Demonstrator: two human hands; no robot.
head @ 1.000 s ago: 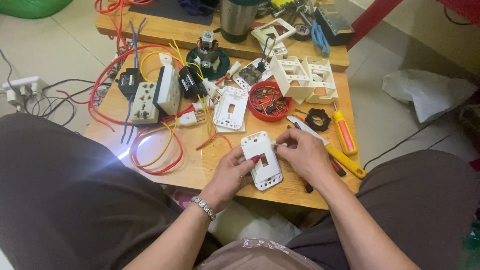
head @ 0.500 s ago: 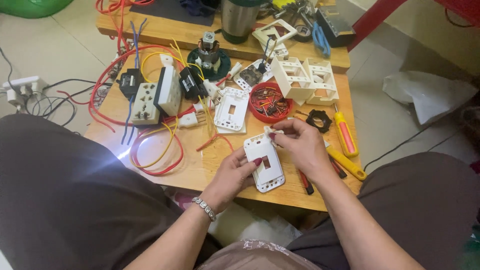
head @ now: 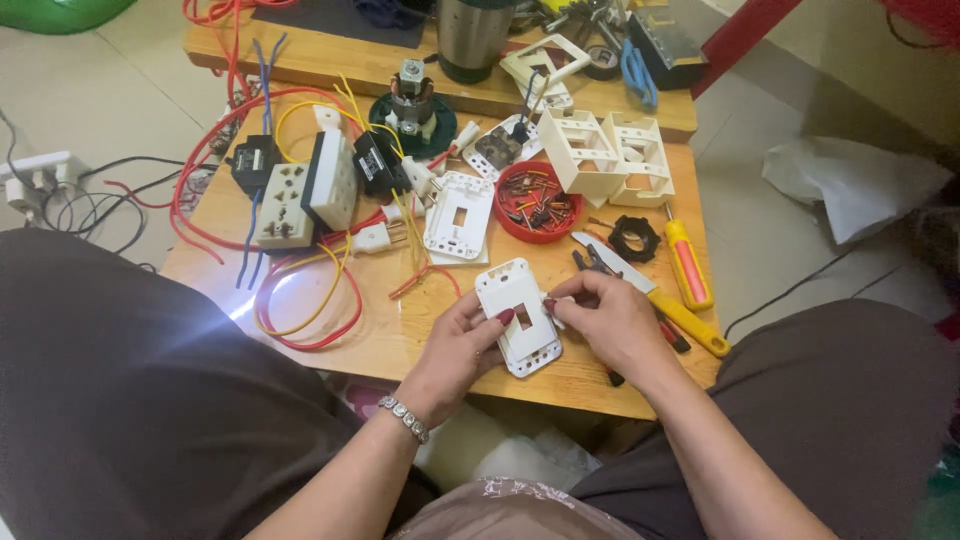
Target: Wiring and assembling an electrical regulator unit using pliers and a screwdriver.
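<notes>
White switch cover plate (head: 518, 316) flat at near edge of wooden table (head: 400, 330), gripped from both sides. Left hand (head: 455, 350) closed on left edge, thumb on top. Right hand (head: 610, 325) fingertips pinching right edge by centre slot. Yellow-handled screwdriver (head: 688, 262), red bowl of screws (head: 535, 200) just beyond.

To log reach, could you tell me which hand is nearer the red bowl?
Right. The right hand lies just below the red bowl; the left hand sits lower, further left, holding the plate.

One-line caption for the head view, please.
Both hands, left and right, hold a white switch plate over a wooden table strewn with wires and screwdrivers.
</notes>
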